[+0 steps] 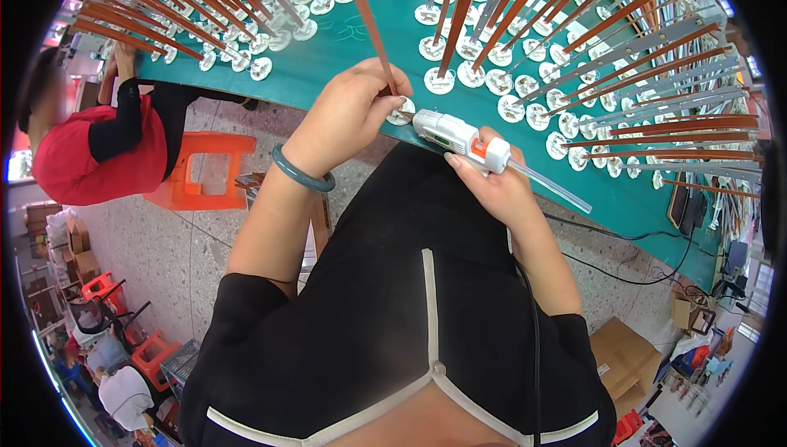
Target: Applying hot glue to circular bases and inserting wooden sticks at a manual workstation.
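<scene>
My left hand [358,107] is closed round the lower end of a brown strip [366,17], which rises from a small white round base [401,111] at the table's near edge. In my right hand [497,187] is a white hot glue gun [453,134] with an orange part and a clear glue stick [549,186] sticking out of its back. The gun's front end is right beside the white base. My fingers partly cover the foot of the strip, so the joint there is hard to see.
Many similar strips on white bases stand on the green table [344,45], at the far left and along the right. A black cable [607,230] runs beside the table's right part. A person in red [98,152] sits at the left near an orange stool [209,170].
</scene>
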A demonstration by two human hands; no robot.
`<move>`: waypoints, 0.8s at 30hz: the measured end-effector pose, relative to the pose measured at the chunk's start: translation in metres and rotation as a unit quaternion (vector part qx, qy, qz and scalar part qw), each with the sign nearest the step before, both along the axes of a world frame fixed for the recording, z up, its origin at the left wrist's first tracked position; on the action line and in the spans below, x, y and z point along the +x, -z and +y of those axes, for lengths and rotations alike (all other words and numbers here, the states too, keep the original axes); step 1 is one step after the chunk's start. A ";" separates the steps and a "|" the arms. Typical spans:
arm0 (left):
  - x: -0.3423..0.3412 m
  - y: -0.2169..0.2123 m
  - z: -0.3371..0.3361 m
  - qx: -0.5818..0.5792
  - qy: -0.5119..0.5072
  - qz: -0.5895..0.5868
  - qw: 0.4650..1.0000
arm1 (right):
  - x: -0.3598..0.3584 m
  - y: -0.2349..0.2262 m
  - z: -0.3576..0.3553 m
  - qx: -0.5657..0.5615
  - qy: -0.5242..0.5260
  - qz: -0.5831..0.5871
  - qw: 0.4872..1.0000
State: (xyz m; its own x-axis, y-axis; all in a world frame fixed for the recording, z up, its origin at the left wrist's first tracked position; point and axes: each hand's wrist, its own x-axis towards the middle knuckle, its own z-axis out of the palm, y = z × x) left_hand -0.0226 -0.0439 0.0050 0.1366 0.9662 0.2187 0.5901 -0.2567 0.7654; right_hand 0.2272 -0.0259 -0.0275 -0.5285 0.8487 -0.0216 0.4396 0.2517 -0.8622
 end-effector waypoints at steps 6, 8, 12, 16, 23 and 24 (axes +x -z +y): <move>0.000 -0.003 -0.001 -0.014 -0.012 -0.001 1.000 | 0.000 0.003 -0.001 0.015 0.006 0.017 1.000; 0.000 0.000 -0.002 0.000 -0.015 -0.005 1.000 | 0.000 0.004 -0.002 0.028 0.005 0.026 0.999; 0.001 0.001 -0.001 -0.002 -0.023 -0.002 1.000 | 0.001 0.003 -0.001 0.009 0.001 0.031 0.999; 0.004 0.000 -0.001 0.012 -0.027 -0.018 0.999 | 0.007 0.007 -0.001 0.009 -0.008 0.046 0.999; 0.031 0.004 -0.003 0.052 -0.059 -0.078 0.994 | 0.070 0.050 -0.015 -0.164 0.037 0.399 0.902; 0.040 0.005 -0.001 0.070 -0.040 -0.068 0.994 | 0.078 0.053 -0.016 -0.156 0.028 0.448 0.880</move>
